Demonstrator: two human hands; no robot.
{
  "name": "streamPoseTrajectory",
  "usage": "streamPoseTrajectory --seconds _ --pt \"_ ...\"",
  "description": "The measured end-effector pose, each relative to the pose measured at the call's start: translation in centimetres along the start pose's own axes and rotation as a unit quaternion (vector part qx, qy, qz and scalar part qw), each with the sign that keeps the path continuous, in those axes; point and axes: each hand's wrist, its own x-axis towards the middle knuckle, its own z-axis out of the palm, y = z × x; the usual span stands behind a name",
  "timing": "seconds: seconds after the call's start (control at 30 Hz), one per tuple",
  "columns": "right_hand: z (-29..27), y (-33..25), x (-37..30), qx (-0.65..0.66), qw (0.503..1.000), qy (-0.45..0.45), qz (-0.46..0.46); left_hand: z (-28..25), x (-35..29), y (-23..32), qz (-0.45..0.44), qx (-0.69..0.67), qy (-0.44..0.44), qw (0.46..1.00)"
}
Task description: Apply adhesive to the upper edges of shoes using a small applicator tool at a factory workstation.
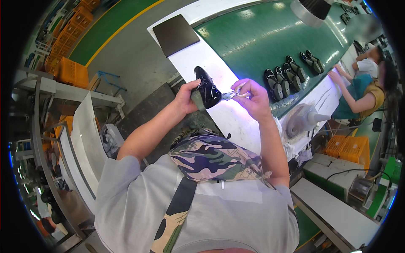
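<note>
My left hand [185, 98] is closed around a glossy black shoe [207, 90] with a grey-green sole, held tilted above the white worktop [236, 124]. At the shoe's right end, my right hand [254, 100] pinches a crumpled, shiny pale piece [229, 96]. It looks like cloth or film, and it reaches to the shoe's glossy upper. A bluish-violet light falls around the right fingers. My fingers hide part of the piece, so its exact kind stays unclear.
A green conveyor [236, 38] beyond the worktop carries several black shoes [283, 80]. A dark square board [176, 34] lies at the far left. Right of me stands a translucent spouted bottle [299, 120]. A lamp [312, 10] hangs overhead. A co-worker [358, 95] sits at the right.
</note>
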Motion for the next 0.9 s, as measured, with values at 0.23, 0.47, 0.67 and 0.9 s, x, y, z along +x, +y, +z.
streamPoseTrajectory --seconds 0.23,0.47,0.67,0.9 --pt "1.5 2.6 2.0 -0.029 0.995 0.09 -0.044 -1.5 -2.9 2.6 0.123 -0.083 -0.068 0.987" --pt "3.0 10.2 2.6 0.065 0.984 0.15 0.07 3.9 -11.3 13.2 0.268 0.135 -0.073 0.951" --pt "8.4 13.9 5.6 0.204 0.971 0.048 0.113 14.2 -27.0 26.3 0.509 0.341 0.168 0.772" --pt "14.1 13.3 8.7 0.232 0.966 0.006 0.111 17.8 -51.8 37.9 0.464 0.503 0.599 0.416"
